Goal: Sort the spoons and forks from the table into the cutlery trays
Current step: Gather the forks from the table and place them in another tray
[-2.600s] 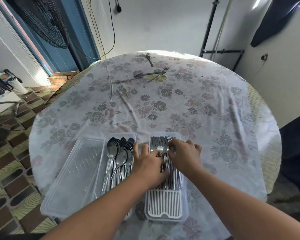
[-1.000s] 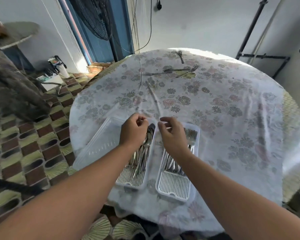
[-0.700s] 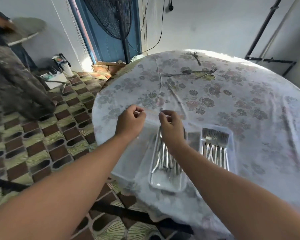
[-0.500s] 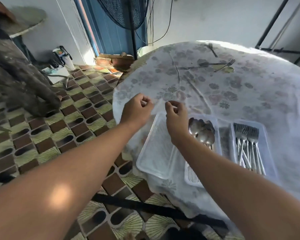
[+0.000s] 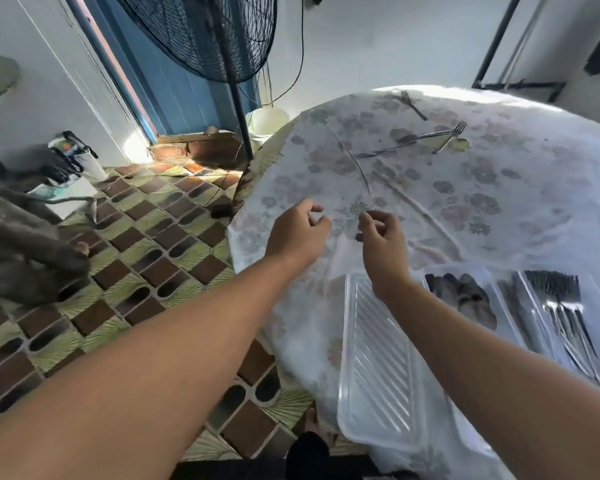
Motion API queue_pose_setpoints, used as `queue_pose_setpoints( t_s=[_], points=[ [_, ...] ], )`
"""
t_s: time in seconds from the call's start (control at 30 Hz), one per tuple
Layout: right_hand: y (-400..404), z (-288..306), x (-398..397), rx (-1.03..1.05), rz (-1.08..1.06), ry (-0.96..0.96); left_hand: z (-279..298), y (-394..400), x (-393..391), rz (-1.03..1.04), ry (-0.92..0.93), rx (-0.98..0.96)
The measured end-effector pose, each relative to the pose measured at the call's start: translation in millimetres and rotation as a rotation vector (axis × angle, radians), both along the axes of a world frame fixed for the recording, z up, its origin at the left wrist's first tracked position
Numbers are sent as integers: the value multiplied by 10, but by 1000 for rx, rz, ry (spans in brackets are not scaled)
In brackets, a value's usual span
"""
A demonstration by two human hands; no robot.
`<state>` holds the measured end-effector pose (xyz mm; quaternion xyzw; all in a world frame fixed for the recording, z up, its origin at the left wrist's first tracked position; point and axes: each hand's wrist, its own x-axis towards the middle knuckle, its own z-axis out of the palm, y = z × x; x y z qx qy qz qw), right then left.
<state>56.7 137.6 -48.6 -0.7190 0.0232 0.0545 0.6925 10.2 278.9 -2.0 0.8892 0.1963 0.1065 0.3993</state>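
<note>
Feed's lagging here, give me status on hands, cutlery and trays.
Left hand and right hand pinched, above table edge; contents unclear. Spoons and forks trayed. Loose forks remain far side. Nothing blocking.

— What covers the surface in front of me?

— A thin cloth (image 5: 499,202) with a faded flower print, slightly glossy where the daylight strikes it and creased into long ridges.

— And the trays?

— My nearest tray (image 5: 378,368) is clear plastic, smooth and shiny, with moulded ribs in the floor. The forks (image 5: 561,306) are polished metal, bright along the handles; the spoons (image 5: 465,296) are the same metal but look duller in shade. The loose forks (image 5: 413,142) far off gleam too.

— Beyond the surface?

— Matt floor tiles (image 5: 125,237) in brown and green, and a fan (image 5: 215,32) with a dark wire grille.
</note>
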Motion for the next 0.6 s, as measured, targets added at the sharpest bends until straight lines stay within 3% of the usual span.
queue_pose_setpoints(
  t_s=[0.2,0.6],
  points=[
    [134,-75,636,1,-123,52,7,233,765,-132,70,14],
    [399,-66,1612,-55,-310,93,-72,334,2320,-329,17,-8]
  ],
)
